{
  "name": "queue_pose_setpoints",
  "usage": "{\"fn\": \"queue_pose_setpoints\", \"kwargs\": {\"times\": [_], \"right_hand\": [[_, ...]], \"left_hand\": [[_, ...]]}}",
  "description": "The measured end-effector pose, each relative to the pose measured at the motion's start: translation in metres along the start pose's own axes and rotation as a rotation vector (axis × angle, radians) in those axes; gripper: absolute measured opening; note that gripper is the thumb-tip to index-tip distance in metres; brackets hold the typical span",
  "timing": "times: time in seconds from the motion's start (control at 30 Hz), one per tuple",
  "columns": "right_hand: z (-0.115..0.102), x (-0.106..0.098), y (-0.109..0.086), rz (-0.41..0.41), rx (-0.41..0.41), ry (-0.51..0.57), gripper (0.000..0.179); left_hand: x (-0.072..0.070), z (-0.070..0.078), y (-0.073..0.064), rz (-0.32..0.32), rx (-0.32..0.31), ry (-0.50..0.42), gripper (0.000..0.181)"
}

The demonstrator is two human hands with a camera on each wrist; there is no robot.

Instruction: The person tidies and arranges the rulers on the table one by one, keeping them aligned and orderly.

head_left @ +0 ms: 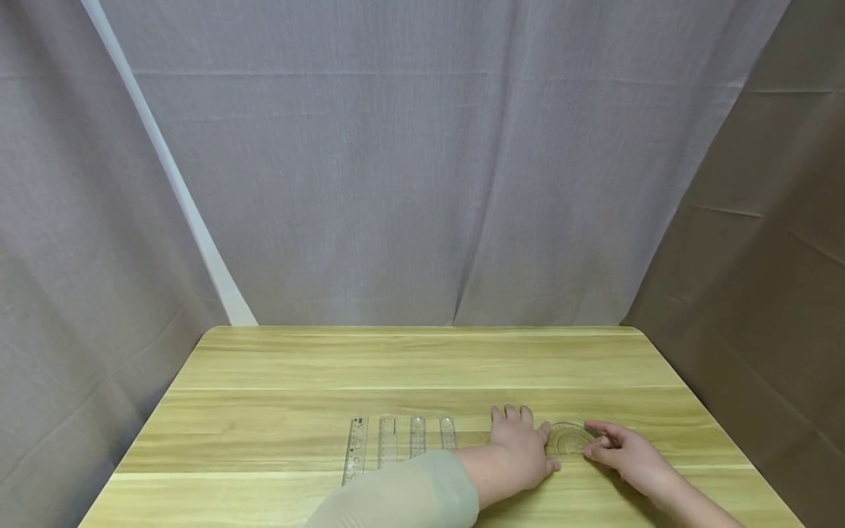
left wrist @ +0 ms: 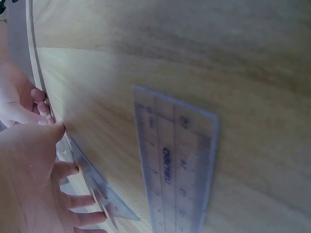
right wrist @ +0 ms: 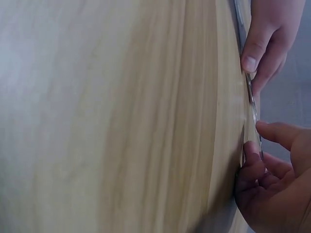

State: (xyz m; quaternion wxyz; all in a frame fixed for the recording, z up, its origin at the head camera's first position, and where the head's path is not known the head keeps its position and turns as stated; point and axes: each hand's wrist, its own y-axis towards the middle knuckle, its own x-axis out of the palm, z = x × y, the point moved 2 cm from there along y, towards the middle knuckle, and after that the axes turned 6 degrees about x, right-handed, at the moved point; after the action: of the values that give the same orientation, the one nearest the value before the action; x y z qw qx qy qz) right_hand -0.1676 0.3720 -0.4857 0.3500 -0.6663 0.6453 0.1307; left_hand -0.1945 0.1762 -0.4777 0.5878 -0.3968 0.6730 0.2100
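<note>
A clear semicircular protractor (head_left: 566, 438) lies between the two hands on the wooden table. My right hand (head_left: 623, 456) pinches its right edge between thumb and fingers. Flat and with fingers spread, my left hand (head_left: 518, 449) presses down at the protractor's left side, thumb near its edge. Beneath the left fingers, the left wrist view shows a clear triangular set square (left wrist: 109, 191); the hand hides most of it in the head view. Only a thin edge of the protractor (right wrist: 253, 107) shows in the right wrist view.
Several clear rulers stand side by side left of the left hand, among them a wide ruler (head_left: 356, 447) and a narrow ruler (head_left: 447, 433). My left sleeve (head_left: 409, 491) covers their lower ends. Grey curtains (head_left: 370, 183) hang behind the wooden table (head_left: 277, 367).
</note>
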Motion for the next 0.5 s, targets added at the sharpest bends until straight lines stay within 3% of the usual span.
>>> {"fn": "queue_pose_setpoints", "kwargs": {"times": [0.23, 0.5], "right_hand": [[0.0022, -0.0012, 0.002, 0.047, -0.044, -0.154, 0.066], [-0.0011, -0.0003, 0.0024, 0.153, -0.126, -0.375, 0.059]], "left_hand": [[0.0014, -0.0025, -0.0008, 0.001, 0.021, -0.006, 0.064], [0.0066, -0.0002, 0.0025, 0.034, 0.0, -0.032, 0.064]]}}
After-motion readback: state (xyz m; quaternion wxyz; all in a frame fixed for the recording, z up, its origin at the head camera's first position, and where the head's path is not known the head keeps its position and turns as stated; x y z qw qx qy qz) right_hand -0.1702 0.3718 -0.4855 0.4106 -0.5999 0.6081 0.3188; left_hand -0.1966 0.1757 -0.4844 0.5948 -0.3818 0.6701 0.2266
